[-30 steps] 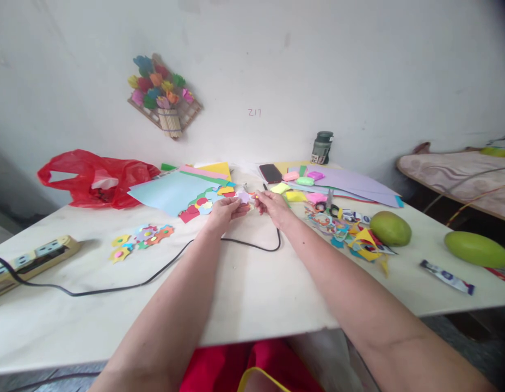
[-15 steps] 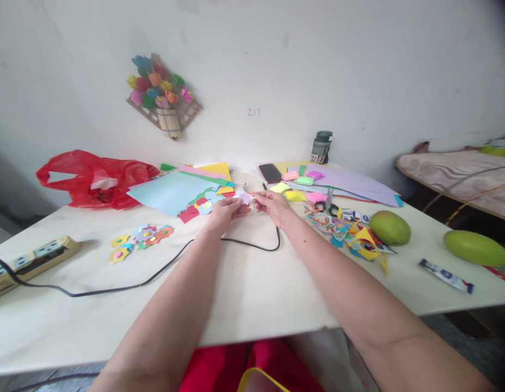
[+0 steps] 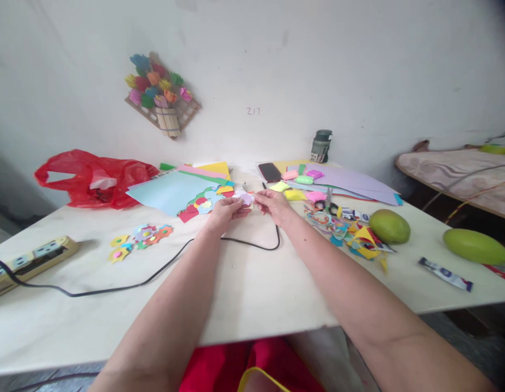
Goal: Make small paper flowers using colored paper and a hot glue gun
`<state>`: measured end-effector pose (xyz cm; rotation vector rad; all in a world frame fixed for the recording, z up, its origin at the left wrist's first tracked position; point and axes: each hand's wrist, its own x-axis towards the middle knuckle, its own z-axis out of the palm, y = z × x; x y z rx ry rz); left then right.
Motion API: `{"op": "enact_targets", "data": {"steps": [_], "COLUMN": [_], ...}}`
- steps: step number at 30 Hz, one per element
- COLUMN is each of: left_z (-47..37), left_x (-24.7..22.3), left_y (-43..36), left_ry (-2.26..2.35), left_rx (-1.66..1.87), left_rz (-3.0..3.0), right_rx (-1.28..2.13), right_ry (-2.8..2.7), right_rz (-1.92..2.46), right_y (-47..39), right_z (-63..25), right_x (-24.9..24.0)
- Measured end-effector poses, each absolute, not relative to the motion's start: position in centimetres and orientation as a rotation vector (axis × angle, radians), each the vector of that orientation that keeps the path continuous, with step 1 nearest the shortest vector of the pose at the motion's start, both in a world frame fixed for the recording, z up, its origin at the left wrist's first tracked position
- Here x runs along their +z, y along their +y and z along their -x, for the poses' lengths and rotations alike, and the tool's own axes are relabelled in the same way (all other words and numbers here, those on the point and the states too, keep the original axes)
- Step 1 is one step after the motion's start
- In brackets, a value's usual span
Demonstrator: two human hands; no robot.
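Note:
My left hand [image 3: 227, 211] is closed on a small pale lavender paper cut-out [image 3: 245, 197], gripping it between thumb and fingers above the middle of the table. Just right of it, my right hand [image 3: 276, 206] is pinched, its fingertips close to the cut-out's edge. A tiny orange bit shows near those fingertips, too small to name. Several coloured paper flower cut-outs [image 3: 205, 204] lie left of my left hand. Nearer the front left are paper flowers with coloured centres [image 3: 146, 234]. A black cable [image 3: 252, 243] runs beneath both wrists.
At the left stand a red plastic bag [image 3: 93, 179] and a power strip [image 3: 44, 253]. Towards the right are a phone [image 3: 270, 172], clay packets [image 3: 304, 180], scissors [image 3: 328, 202], paper scraps [image 3: 338, 228], a green mango [image 3: 389, 226], a glue tube [image 3: 445, 274] and a dark bottle [image 3: 321, 146].
The lavender cut-out has turned slightly in my left fingers, and the right fingertips have shifted a little at its edge. The whole view has moved very slightly.

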<state>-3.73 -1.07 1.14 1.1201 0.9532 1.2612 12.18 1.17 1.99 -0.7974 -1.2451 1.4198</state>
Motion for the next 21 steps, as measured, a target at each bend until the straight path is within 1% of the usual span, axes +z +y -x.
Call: {"op": "enact_targets", "data": {"steps": [9,21], "left_z": [3.71,3.59], "left_x": [0.88,1.17], "left_y": [-0.87,-1.15], "left_ry": [0.926,0.94], "left_rx": [1.235,1.237], "left_rz": [-1.162,-1.13], "right_rx": [1.157,1.19], "right_ry": [-1.203,-1.173], "right_rz": [0.959,0.914], "right_y": [1.48,1.59], "right_z": [-11.91,-11.99], "right_x": [1.89,2.23]}}
